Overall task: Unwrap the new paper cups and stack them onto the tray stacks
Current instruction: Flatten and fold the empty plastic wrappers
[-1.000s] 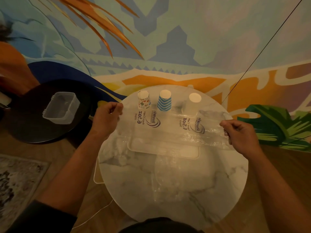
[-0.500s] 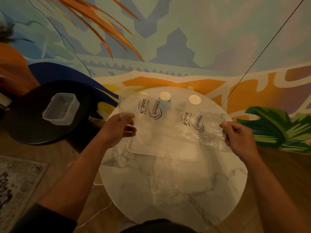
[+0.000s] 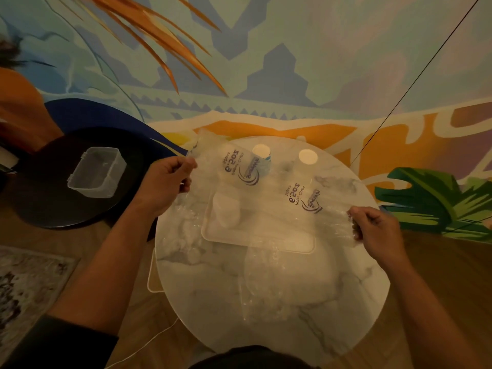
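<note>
Two hands, left hand [image 3: 166,182] and right hand [image 3: 372,227], pinching emptied wrapper [image 3: 266,193] above tray [image 3: 300,247]; cup stacks [image 3: 261,155] standing far, unwrapping seemingly done.

Clear printed wrapper stretched between two hands over a round marble table

The left hand [image 3: 166,183] and right hand [image 3: 374,230] pinch the wrapper [image 3: 266,193] above a cream tray [image 3: 298,243]; upturned cups [image 3: 261,155] stand behind at centre, and a clear plastic container [image 3: 97,171] sits at left.
</note>
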The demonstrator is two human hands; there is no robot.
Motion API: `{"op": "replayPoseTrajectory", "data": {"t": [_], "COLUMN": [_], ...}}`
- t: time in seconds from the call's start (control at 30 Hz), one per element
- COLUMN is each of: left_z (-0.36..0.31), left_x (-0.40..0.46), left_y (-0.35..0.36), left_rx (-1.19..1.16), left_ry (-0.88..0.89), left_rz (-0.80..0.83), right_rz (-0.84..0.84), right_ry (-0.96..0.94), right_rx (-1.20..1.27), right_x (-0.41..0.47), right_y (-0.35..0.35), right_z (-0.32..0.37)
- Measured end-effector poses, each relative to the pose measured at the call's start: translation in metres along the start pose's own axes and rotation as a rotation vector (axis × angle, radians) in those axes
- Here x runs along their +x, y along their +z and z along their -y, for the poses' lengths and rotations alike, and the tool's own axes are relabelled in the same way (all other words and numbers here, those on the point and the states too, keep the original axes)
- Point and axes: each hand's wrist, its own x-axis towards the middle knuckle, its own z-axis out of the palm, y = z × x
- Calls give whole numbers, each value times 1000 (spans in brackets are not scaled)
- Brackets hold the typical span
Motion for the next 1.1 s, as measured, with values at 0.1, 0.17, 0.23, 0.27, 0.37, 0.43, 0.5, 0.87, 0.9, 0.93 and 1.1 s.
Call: {"op": "replayPoseTrajectory", "data": {"t": [0.1,0.17,0.23,0.27,0.37,0.43,0.5,0.87,0.9,0.93,1.1], "left_z": [-5,-11,-21,-26,-44,-58,-69,-50,-43,-36,-8], "left_x": [5,7,7,6,4,1,1,-16,-24,-33,-74], "left_y": [-3,-5,-4,-1,11,18,25,55,57,58,73], "left_rx": [68,109,90,52,-108,-166,-142,-193,-142,-85,48], "left_ry": [50,67,55,48,20,15,36,-132,-121,-99,8], "left_rz": [55,146,263,326,501,592,644,251,309,371,497], "right_rz": [167,451,865,1065,1309,1179,1071,744,702,650,512], "right_ry": [1,50,138,163,233,217,97,183,205,228,286], "right_rx": [-5,14,105,178,253,113,49,446,478,504,534], "right_x": [-2,0,3,2,-5,-17,-29,-57,-56,-55,-50], "right_y": [-1,-6,-11,-10,17,48,75,108,108,108,106], "right_z": [-4,-6,-9,-8,-5,10,32,73,74,75,81]}}
